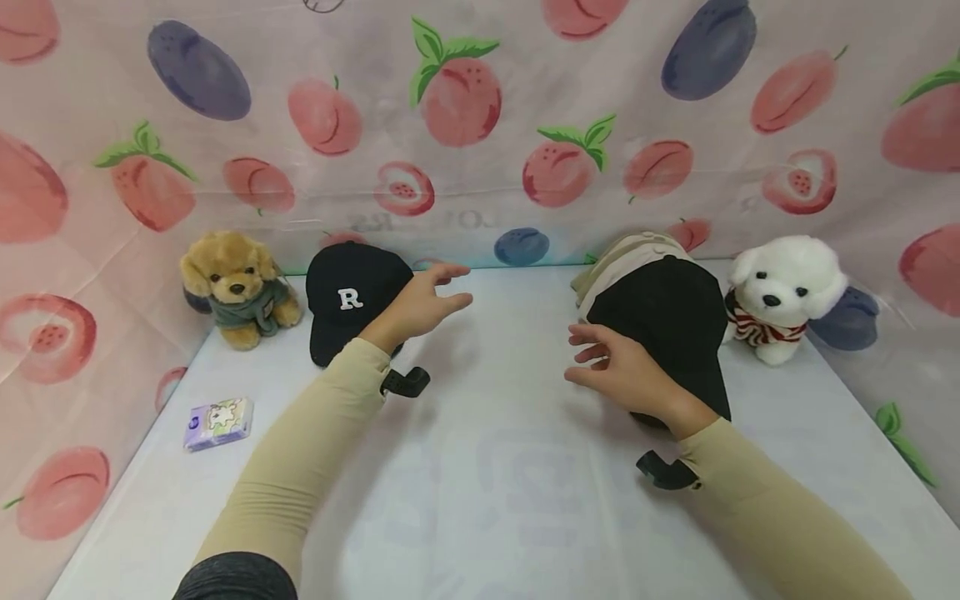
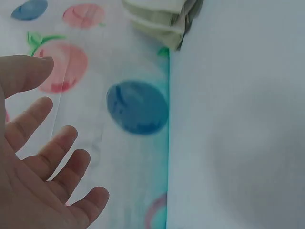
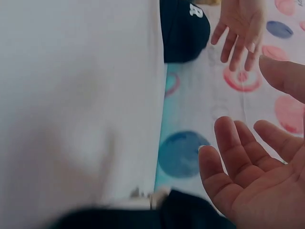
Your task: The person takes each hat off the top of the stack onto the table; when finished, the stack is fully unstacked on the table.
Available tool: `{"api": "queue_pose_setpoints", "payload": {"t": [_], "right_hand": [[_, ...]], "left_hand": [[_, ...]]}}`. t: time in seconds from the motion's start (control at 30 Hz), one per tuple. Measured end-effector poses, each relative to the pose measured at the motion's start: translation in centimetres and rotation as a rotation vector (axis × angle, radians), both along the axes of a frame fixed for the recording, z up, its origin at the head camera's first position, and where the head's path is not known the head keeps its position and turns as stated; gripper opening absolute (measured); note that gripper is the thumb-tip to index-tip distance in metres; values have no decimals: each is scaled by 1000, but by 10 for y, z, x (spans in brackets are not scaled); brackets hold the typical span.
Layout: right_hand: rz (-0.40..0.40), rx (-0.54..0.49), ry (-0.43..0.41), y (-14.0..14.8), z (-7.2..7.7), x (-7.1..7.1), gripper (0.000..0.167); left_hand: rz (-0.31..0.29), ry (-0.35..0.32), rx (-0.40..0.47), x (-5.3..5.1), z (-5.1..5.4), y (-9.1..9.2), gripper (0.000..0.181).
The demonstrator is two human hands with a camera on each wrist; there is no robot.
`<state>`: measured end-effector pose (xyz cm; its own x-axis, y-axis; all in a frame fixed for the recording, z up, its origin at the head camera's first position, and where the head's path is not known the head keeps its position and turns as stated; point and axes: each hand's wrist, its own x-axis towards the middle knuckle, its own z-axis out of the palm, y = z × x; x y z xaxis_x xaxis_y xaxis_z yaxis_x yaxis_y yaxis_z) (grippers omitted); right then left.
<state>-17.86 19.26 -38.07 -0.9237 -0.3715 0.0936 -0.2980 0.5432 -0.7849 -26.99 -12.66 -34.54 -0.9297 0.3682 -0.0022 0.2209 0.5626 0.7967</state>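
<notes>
"How's the light in the head view?"
"Bright, diffuse; soft shadows fall on the flat white table (image 1: 495,500) beside the long beige fabric sleeves (image 1: 315,442)."
"And the wrist views?"
"Dimmer, greyer; in the right one, a black fabric cap (image 3: 190,210) blurs along the bottom."

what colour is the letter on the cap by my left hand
White: the letter R on the dark cap shows best in the head view.

White letter R (image 1: 351,298) on black cap (image 1: 375,271); faint lettering (image 1: 474,220) on fruit-print backdrop (image 1: 330,196), unclear.
</notes>
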Motion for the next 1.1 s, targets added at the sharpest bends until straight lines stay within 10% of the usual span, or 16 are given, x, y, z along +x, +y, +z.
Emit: {"api": "queue_pose_setpoints", "payload": {"t": [0.43,1.1], "right_hand": [[-138,29,40,61,10,27,59],[-376,81,11,135,-18,51,73]], "left_hand": [[-107,-9,39,-1,-12,58,52],[-232,-55,136,-1,-26,139,52]]}}
